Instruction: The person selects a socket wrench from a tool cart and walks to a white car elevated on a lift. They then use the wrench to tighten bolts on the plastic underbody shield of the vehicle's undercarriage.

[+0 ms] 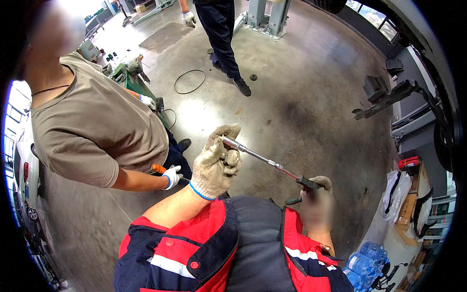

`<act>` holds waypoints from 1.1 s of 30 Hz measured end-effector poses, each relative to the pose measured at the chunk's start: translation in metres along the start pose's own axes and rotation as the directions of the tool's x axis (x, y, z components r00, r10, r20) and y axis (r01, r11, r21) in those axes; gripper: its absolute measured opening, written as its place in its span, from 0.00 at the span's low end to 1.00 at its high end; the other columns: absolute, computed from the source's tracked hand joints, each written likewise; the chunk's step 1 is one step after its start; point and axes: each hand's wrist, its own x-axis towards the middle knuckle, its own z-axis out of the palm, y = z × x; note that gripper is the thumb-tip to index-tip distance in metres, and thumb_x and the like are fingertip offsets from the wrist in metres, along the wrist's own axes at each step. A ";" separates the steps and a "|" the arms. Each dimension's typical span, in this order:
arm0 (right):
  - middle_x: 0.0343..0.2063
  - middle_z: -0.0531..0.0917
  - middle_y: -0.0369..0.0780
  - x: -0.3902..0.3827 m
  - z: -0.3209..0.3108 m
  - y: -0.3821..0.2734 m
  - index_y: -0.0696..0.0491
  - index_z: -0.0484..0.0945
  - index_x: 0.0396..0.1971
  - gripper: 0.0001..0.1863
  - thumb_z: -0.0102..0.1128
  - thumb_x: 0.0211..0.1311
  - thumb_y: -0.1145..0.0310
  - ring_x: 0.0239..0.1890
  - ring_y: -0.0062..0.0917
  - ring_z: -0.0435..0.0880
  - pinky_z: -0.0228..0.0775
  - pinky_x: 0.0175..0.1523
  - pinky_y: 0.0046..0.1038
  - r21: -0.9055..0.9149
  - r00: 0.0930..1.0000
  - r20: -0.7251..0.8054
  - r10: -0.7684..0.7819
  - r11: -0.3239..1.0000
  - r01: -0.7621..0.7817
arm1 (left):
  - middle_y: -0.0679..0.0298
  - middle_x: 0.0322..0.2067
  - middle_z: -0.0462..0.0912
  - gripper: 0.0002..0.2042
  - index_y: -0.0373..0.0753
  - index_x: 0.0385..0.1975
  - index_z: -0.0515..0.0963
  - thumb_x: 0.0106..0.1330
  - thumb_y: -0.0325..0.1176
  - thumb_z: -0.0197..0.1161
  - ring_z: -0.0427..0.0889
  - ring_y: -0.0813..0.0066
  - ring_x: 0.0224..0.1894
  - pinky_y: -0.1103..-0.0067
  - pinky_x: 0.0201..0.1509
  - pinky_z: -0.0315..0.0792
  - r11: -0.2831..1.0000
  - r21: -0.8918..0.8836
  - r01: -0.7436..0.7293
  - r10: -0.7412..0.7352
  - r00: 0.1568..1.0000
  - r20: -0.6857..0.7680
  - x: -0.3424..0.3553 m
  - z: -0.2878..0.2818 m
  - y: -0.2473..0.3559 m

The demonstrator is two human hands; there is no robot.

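My left hand (216, 165), in a dirty cream knit glove with blue cuff, has its fingers curled round one end of a long metal socket extension with a socket at its tip (265, 159). At the other end, my right hand (318, 194), also gloved and partly blurred, grips a black tool handle (306, 184) with a red part on the shaft. A green-and-black handle (293, 200) shows just left of that hand. Beside my left arm, a co-worker's gloved hand (171, 176) holds an orange-handled tool (159, 169).
A co-worker (97, 126) stands close at left, another (216, 34) ahead near a lift post (272, 19). A hose loop (189, 72) lies on the floor (316, 112). Dark vehicle parts (379, 95) project at right, above cardboard (406, 211) and blue water jugs (362, 265).
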 end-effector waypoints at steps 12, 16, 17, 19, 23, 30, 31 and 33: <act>0.32 0.81 0.43 0.005 -0.006 -0.011 0.53 0.74 0.49 0.21 0.67 0.62 0.57 0.21 0.19 0.73 0.63 0.22 0.20 0.030 0.997 0.040 0.072 0.997 -0.073 | 0.50 0.53 0.80 0.22 0.36 0.58 0.72 0.69 0.42 0.61 0.79 0.77 0.26 0.85 0.25 0.72 0.944 0.331 -0.019 -0.001 0.998 0.061 -0.010 -0.010 0.017; 0.30 0.81 0.43 0.009 0.006 -0.011 0.53 0.73 0.52 0.21 0.62 0.66 0.56 0.18 0.18 0.70 0.59 0.20 0.19 0.038 0.998 0.037 0.050 0.998 -0.052 | 0.54 0.53 0.81 0.24 0.34 0.59 0.72 0.70 0.43 0.61 0.75 0.82 0.30 0.87 0.31 0.68 0.904 0.425 -0.053 0.008 0.994 0.106 -0.014 -0.006 0.020; 0.31 0.81 0.43 0.010 0.009 -0.010 0.53 0.73 0.53 0.21 0.60 0.68 0.57 0.18 0.18 0.69 0.59 0.20 0.18 0.017 1.000 0.019 -0.001 1.000 0.001 | 0.54 0.53 0.81 0.24 0.34 0.59 0.72 0.70 0.43 0.61 0.75 0.82 0.30 0.87 0.31 0.68 0.904 0.424 -0.055 0.010 0.994 0.107 -0.014 -0.007 0.021; 0.33 0.81 0.43 0.008 -0.007 -0.011 0.52 0.72 0.55 0.20 0.60 0.67 0.59 0.19 0.18 0.70 0.60 0.20 0.19 -0.008 0.997 0.008 0.078 0.997 -0.078 | 0.54 0.52 0.81 0.25 0.34 0.59 0.72 0.69 0.44 0.62 0.76 0.82 0.31 0.87 0.32 0.69 0.903 0.426 -0.050 -0.013 0.990 0.142 -0.014 -0.009 0.025; 0.40 0.80 0.43 0.010 0.008 -0.016 0.51 0.71 0.56 0.20 0.59 0.67 0.63 0.21 0.18 0.70 0.61 0.21 0.19 -0.013 0.992 0.069 0.109 0.994 -0.108 | 0.54 0.51 0.82 0.24 0.34 0.59 0.72 0.68 0.43 0.62 0.77 0.82 0.33 0.87 0.33 0.70 0.872 0.487 -0.040 -0.019 0.993 0.115 -0.015 -0.007 0.027; 0.40 0.80 0.43 0.013 -0.004 -0.011 0.51 0.71 0.56 0.19 0.58 0.68 0.63 0.21 0.19 0.70 0.61 0.20 0.19 0.075 0.984 0.037 0.172 0.982 -0.174 | 0.53 0.48 0.83 0.24 0.36 0.55 0.74 0.65 0.44 0.65 0.78 0.81 0.29 0.86 0.31 0.72 0.883 0.470 -0.005 -0.024 0.998 0.056 -0.014 -0.004 0.030; 0.40 0.80 0.43 0.014 0.004 -0.012 0.51 0.72 0.55 0.19 0.58 0.68 0.63 0.21 0.19 0.70 0.60 0.20 0.19 0.053 0.991 0.075 0.114 0.992 -0.118 | 0.54 0.48 0.83 0.24 0.36 0.55 0.74 0.65 0.44 0.65 0.77 0.81 0.28 0.86 0.31 0.71 0.890 0.455 0.002 -0.025 0.999 0.043 -0.012 -0.004 0.030; 0.40 0.80 0.43 0.016 0.003 -0.012 0.52 0.72 0.55 0.19 0.60 0.68 0.61 0.21 0.20 0.70 0.60 0.20 0.20 0.082 0.984 0.157 0.085 0.992 -0.099 | 0.54 0.48 0.83 0.24 0.36 0.55 0.74 0.66 0.44 0.65 0.76 0.82 0.28 0.86 0.31 0.71 0.873 0.488 0.009 -0.035 0.998 0.044 -0.011 -0.005 0.034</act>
